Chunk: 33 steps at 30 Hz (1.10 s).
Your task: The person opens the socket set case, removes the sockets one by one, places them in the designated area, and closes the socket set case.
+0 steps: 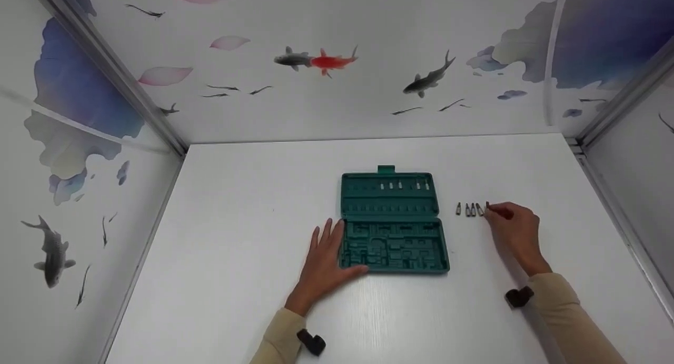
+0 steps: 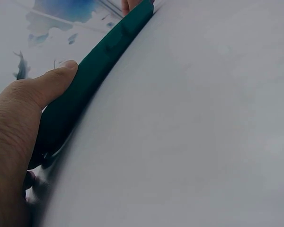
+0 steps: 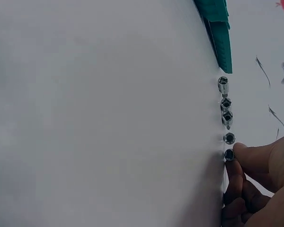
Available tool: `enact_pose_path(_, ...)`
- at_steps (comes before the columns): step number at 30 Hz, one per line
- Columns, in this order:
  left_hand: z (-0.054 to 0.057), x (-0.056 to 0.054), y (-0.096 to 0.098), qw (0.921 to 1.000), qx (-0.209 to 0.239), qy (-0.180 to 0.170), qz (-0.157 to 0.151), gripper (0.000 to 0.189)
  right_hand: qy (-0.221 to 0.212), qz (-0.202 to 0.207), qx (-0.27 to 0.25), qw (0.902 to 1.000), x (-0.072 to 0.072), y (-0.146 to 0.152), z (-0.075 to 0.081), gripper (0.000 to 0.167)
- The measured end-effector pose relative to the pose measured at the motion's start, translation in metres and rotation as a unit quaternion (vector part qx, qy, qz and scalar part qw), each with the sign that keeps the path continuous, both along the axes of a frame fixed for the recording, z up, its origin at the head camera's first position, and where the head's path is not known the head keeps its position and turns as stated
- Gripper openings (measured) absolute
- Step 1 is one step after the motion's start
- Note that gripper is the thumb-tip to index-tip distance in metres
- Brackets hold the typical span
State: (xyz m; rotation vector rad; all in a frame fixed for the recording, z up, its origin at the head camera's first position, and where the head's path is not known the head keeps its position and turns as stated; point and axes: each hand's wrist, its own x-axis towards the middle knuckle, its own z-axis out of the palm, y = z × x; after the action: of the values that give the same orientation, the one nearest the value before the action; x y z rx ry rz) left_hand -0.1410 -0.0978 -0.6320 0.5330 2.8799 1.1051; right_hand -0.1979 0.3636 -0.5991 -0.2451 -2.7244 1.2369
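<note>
Green case (image 1: 389,217) is lying open on the white table (image 1: 237,237), and the left hand (image 1: 326,258) is on its left side, fingers straight and spread, thumb at the near edge, so more steadying than gripping imo. The right hand (image 1: 516,229) is over to the right with thumb and finger pinching the end bit (image 3: 229,154), the one farthest from the case in a loose row. The other four bits (image 1: 473,210) are on the table between that hand and the case, hollow ends showing in the right wrist view. Five slotted bits (image 1: 390,186) sit in the case's far half, with a gap splitting them three and two. My read: this is the one-bit-at-a-time handling step, though I honestly can't tell if that bit is being picked up or set down, or whether it's touching the table. If it's a pick, the next move calls for a snug pinch and a lift that clears its neighbour; if it's a set-down, just a gentle release.
</note>
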Motion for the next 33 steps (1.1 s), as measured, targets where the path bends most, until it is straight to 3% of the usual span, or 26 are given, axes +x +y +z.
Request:
enact_pose_path(14, -0.001, 0.0, 0.001, 1.0, -0.005, 0.002, -0.002, 0.121, 0.039, -0.029, 0.009, 0.9988, 0.001, -0.009, -0.009, 0.021)
enact_pose_path(21, -0.002, 0.0, 0.001, 1.0, -0.003, -0.001, -0.004, 0.122, 0.035, -0.03, 0.009, 0.9989, -0.001, -0.009, -0.01, 0.024)
enact_pose_path(27, -0.002, -0.001, 0.001, 1.0, 0.0, 0.002, -0.005, 0.123, 0.017, -0.026, 0.008, 0.9995, -0.001, -0.006, 0.002, 0.034)
enact_pose_path(33, -0.002, 0.001, 0.0, 1.0, -0.002, -0.001, -0.002, 0.122, 0.026, -0.015, 0.003, 0.9995, -0.007, -0.008, 0.021, 0.036)
